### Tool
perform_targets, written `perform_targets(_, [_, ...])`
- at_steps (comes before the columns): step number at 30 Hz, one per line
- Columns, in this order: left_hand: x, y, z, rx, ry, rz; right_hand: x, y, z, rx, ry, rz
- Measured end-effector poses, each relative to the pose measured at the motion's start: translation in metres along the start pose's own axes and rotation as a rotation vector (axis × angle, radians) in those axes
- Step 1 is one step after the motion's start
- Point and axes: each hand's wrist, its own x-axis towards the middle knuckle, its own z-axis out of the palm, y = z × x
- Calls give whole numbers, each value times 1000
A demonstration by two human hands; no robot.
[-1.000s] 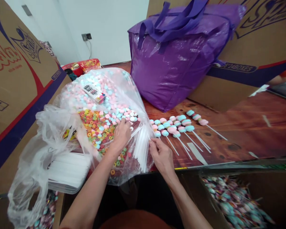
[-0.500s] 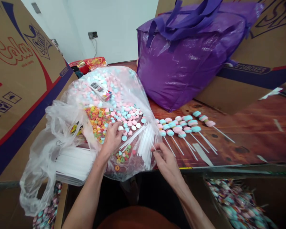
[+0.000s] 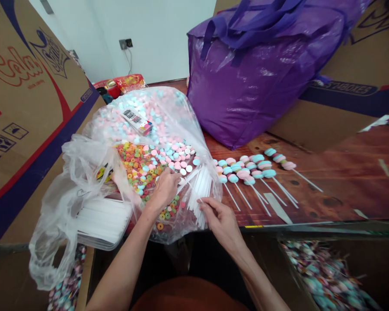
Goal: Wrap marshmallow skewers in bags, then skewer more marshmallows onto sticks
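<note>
My left hand [image 3: 166, 188] is closed in a pinch above the loose candies, with what looks like a pale round candy [image 3: 182, 182] at its fingertips. My right hand [image 3: 221, 219] pinches a thin white stick [image 3: 199, 200], pointing up and left toward the left fingers. Between the hands lies a fanned bundle of white sticks [image 3: 200, 186] on clear plastic. Ring-shaped candies [image 3: 132, 160] in orange, yellow and green spread beside pink, blue and white tablets [image 3: 176, 156]. To the right rest several finished candy skewers [image 3: 244, 174] in pink and blue.
A big clear bag of candies [image 3: 162, 108] carries a small printed pack [image 3: 137, 121]. A tub of white sticks [image 3: 100, 222] sits left under a plastic bag [image 3: 87, 160]. Behind stand a purple bag [image 3: 246, 86] and cardboard boxes [image 3: 29, 142]. An open box of skewers [image 3: 330, 276] is lower right.
My left hand has moved right, away from the tablets and toward the sticks. My right hand has shifted slightly left with its stick, so the hands are closer together.
</note>
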Motion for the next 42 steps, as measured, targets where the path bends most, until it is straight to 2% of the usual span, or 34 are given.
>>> perform_targets(6, [-8,-2,3,-77,25,60,1,2,0,-1,24,25])
perform_targets(10, [-16,3,5,22,12,109,1,-1,0,3,27,25])
perform_targets(14, [-19,3,7,93,-18,69,0,-4,-1,43,-3,29])
perform_targets(16, [-18,0,8,-43,23,40,-1,-4,-1,67,-39,45])
perform_targets(19, [-16,-9,9,-478,126,-63,-3,-4,-1,77,-105,37])
perform_targets(22, [-16,-14,11,-877,176,-197,-5,-7,2,91,-110,6])
perform_targets(27, [-25,-10,12,-1089,272,-295,-5,-12,11,138,-147,-15])
perform_targets(31, [-30,-8,14,-1221,267,-326,-4,-16,15,105,-149,-29])
perform_targets(37, [-33,-15,20,-1222,226,-278,-1,-19,14,-2,-127,-53])
perform_targets(39, [-35,-17,21,-1151,225,-255,0,-20,13,-35,-127,-55])
perform_targets(42, [-38,-17,21,-926,264,-223,1,-24,12,-77,-146,-74])
